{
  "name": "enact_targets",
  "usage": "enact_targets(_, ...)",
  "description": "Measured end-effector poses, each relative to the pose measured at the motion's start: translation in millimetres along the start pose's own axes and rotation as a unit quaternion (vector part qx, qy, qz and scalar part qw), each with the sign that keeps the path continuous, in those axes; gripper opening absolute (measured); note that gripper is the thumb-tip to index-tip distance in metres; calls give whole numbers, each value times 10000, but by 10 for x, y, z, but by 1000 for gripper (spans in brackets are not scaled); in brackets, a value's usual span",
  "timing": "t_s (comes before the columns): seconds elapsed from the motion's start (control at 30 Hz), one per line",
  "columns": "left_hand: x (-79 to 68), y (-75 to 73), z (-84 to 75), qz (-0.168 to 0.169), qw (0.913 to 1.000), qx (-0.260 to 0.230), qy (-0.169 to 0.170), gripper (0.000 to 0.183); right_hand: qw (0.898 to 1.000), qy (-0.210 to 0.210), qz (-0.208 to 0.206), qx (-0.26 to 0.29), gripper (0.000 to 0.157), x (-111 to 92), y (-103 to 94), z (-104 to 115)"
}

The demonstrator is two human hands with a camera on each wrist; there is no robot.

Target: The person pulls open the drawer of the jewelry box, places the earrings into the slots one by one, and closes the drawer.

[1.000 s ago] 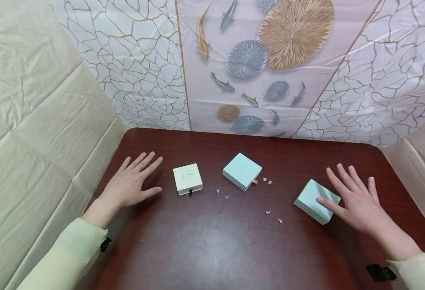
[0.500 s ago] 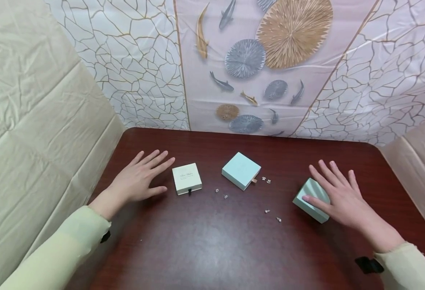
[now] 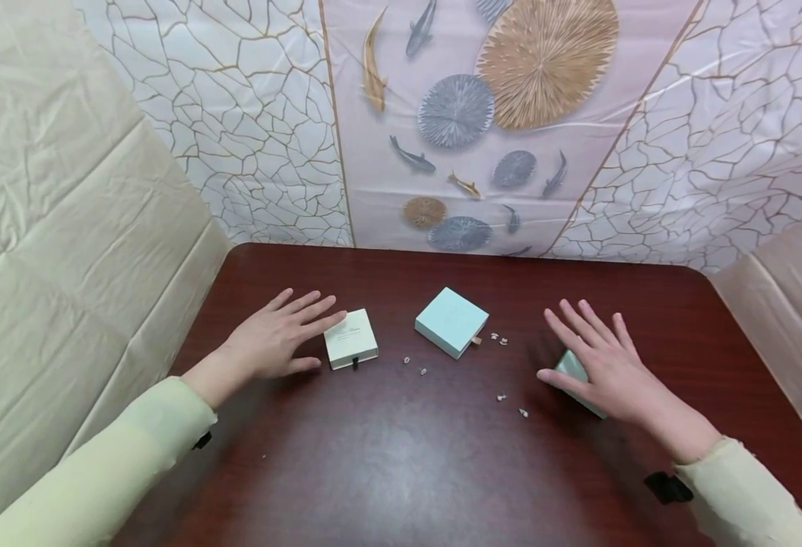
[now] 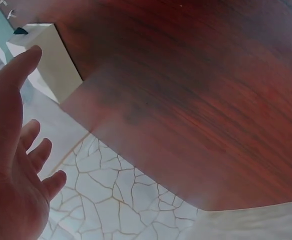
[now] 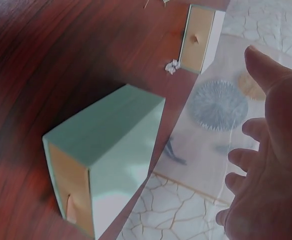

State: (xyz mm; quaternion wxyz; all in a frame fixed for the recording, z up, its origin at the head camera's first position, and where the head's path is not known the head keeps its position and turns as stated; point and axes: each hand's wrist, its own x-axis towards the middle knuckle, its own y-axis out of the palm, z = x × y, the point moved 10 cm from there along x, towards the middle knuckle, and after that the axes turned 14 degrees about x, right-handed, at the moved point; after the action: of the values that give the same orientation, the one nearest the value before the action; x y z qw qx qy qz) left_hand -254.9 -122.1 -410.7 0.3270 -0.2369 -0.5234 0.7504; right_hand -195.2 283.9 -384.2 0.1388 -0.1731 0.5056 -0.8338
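Hovering wide | left hand (image 3: 271, 338) near cream box (image 3: 354, 340) | right hand (image 3: 606, 372) above green box (image 5: 118, 135) | table edge (image 3: 387, 257) beyond

High head camera, two close wrist cameras.
The head view looks forward and down across the table (image 3: 373, 471) to printed cloth (image 3: 465, 114) at twelve o'clock. The tilted left wrist view shares its cream box (image 4: 59, 64), at ten o'clock; the right wrist view, its green box (image 5: 125, 150), between seven and eight.
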Motion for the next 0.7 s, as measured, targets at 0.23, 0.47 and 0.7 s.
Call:
enact_targets(0.23,56,17,-89,-152,9982,396,424,82,9995,-148,169,225,90,88,106,157)
enact_targets(0.47,74,21,-159,-506,9932,667,811,77,9982,-259,423,327,87,157,231,292)
enact_targets(0.7,101,27,-236,-836,9866,755,1182,76,9968,-219,692,339,86,202,338,376)
